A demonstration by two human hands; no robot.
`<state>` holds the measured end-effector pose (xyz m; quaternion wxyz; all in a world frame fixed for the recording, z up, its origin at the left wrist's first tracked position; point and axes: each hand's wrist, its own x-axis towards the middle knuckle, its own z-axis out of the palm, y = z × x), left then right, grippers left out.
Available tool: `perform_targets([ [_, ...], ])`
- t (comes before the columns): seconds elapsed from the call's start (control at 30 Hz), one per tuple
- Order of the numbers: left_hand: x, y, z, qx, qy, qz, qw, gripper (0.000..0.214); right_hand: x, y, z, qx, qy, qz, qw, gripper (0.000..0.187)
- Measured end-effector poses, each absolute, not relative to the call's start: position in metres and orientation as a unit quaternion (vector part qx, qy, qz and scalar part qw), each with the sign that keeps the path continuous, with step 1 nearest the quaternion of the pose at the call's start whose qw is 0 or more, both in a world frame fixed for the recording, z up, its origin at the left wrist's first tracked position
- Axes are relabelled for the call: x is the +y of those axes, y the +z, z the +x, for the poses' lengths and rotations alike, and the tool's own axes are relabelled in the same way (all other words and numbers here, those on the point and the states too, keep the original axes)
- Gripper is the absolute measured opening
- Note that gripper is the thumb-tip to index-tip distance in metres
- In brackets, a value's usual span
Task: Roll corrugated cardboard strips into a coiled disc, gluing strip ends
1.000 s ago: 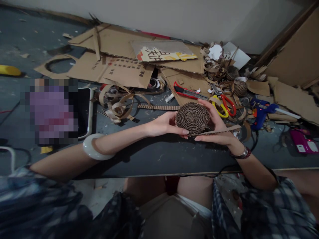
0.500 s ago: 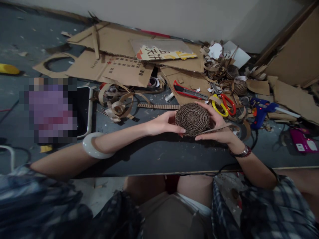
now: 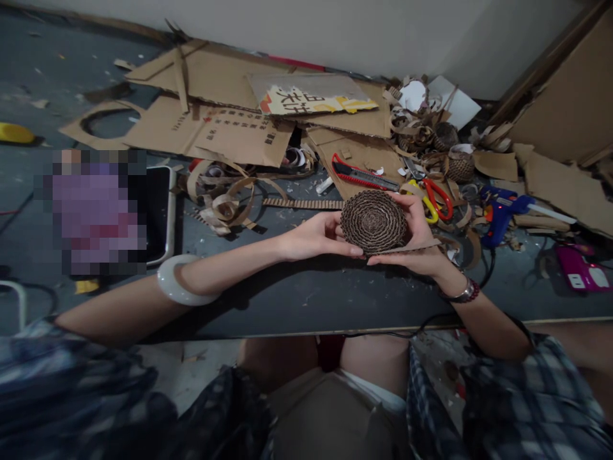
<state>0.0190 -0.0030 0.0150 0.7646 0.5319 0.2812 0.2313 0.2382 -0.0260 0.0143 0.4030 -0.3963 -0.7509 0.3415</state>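
The dark tabletop carries flattened cardboard sheets along its far side, with a blue hot glue gun, red-handled scissors and a red box cutter among the scraps. Over its near part, the left hand and right hand grip a tight corrugated cardboard coil between them, one on each side — its loose strip runs out past the right hand.

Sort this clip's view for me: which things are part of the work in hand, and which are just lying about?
In hand: coiled corrugated cardboard disc, left hand, right hand, loose cardboard strip.

Lying about: red utility knife, red-and-yellow scissors, blue glue gun, cardboard offcuts.
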Motion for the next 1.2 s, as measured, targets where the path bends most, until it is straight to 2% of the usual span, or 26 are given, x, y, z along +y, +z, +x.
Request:
perform_targets([
  [0.23,-0.004,0.016,0.018,0.300,0.243,0.558,0.735,0.034,-0.028,0.024,0.235,-0.758,0.374,-0.390,0.364,0.102],
  [0.67,-0.003,0.019,0.015,0.261,0.250,0.525,0.770,0.041,-0.025,0.029,0.247,-0.757,0.459,-0.338,0.319,0.110],
  [0.93,-0.002,0.015,0.016,0.254,0.277,0.524,0.764,0.045,-0.025,0.028,0.244,-0.749,0.415,-0.374,0.356,0.099],
  [1.2,-0.004,0.017,0.020,0.287,0.275,0.554,0.732,0.049,-0.026,0.024,0.240,-0.763,0.341,-0.394,0.383,0.097],
])
